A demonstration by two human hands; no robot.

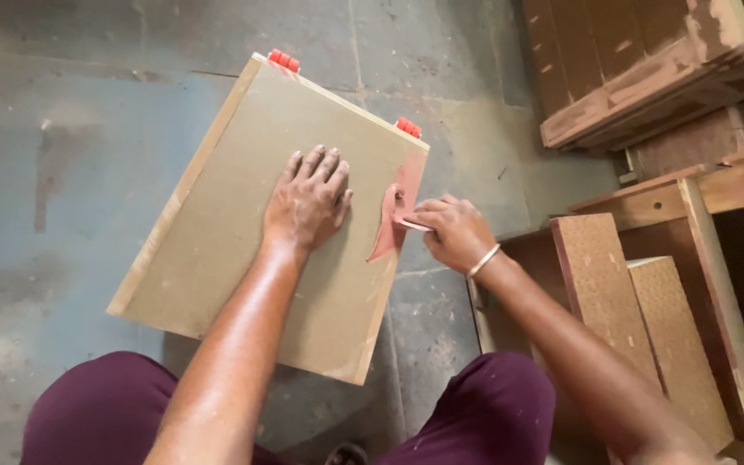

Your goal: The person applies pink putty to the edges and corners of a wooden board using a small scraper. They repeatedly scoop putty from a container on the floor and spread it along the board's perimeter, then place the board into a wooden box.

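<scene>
While the person crouches over the work, with both knees in dark maroon trousers (pixel 96 413) at the bottom of the view, the two forearms reach forward and up the frame onto a flat wooden board (pixel 217 250). The board lies on the grey concrete floor (pixel 62 172), tilted so that its long axis runs from near the person's right knee away toward the upper left.

The left hand (pixel 307 200) lies open and flat on the face of the board, fingers spread and pointing away, pressing near the right edge. The right hand (pixel 451 232), with a pale bangle at the wrist, is closed on a small flat scraper (pixel 413 225) whose tip meets the board's right edge. There a reddish-brown smear of filler (pixel 396 215) covers the corner of the face and runs down along that edge. So the edge being worked lies just between the two hands, nearest to the right one, with the left hand just beside it on the face.

Farther off, two red feet (pixel 284 59) stick out from the board's far edge. To the right stand brown chipboard offcuts (pixel 639 319), and beyond them a stack of reddish wooden panels (pixel 647 69).
</scene>
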